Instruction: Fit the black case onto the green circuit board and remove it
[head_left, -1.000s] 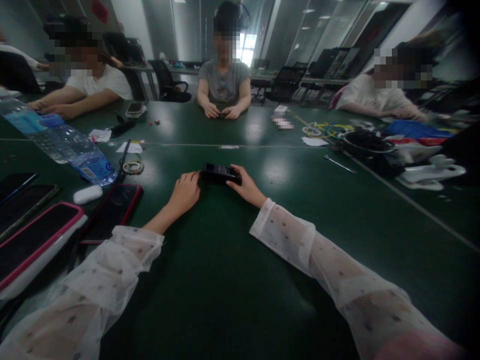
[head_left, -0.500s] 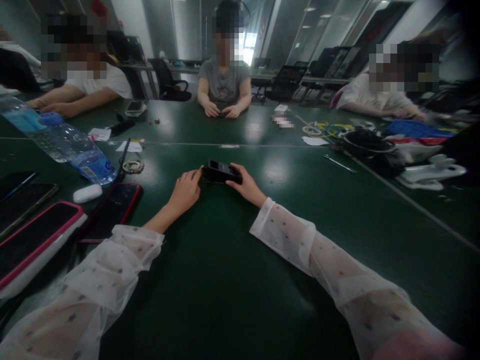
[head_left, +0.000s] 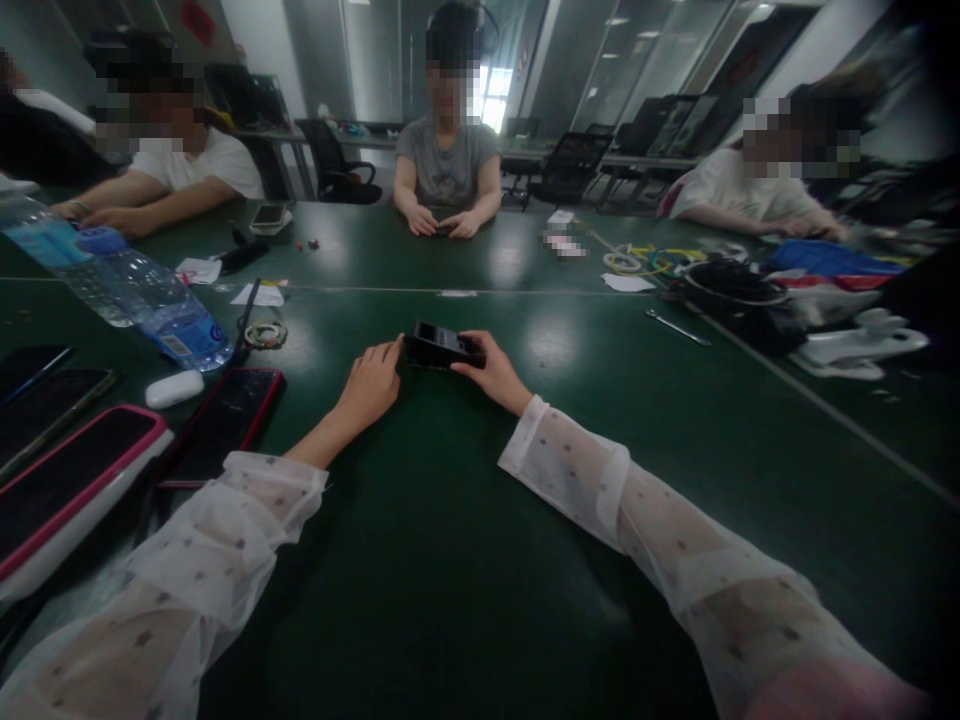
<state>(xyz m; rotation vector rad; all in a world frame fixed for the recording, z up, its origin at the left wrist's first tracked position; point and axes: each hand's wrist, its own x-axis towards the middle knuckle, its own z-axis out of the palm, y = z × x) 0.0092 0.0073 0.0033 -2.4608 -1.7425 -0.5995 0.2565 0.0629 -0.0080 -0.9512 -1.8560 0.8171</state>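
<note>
Black boxy device [head_left: 439, 347]; on tabletop [head_left: 450, 490]

At the left of the green table [head_left: 480, 520], a rounded white case [head_left: 175, 389] lies near a red-edged phone [head_left: 225, 420], with a pink-rimmed device [head_left: 82, 465] closer to the camera. Farther back are two clear bottles [head_left: 154, 295] with blue labels, beside a small coil [head_left: 265, 334] (of what, I cannot tell). To the right lie a metal wrench [head_left: 677, 327], a paper slip [head_left: 628, 283], yellow and white cables [head_left: 649, 262] and a white plastic piece [head_left: 859, 345]. A person [head_left: 448, 165] in grey sits opposite; black office chairs [head_left: 574, 165] stand behind.
</note>
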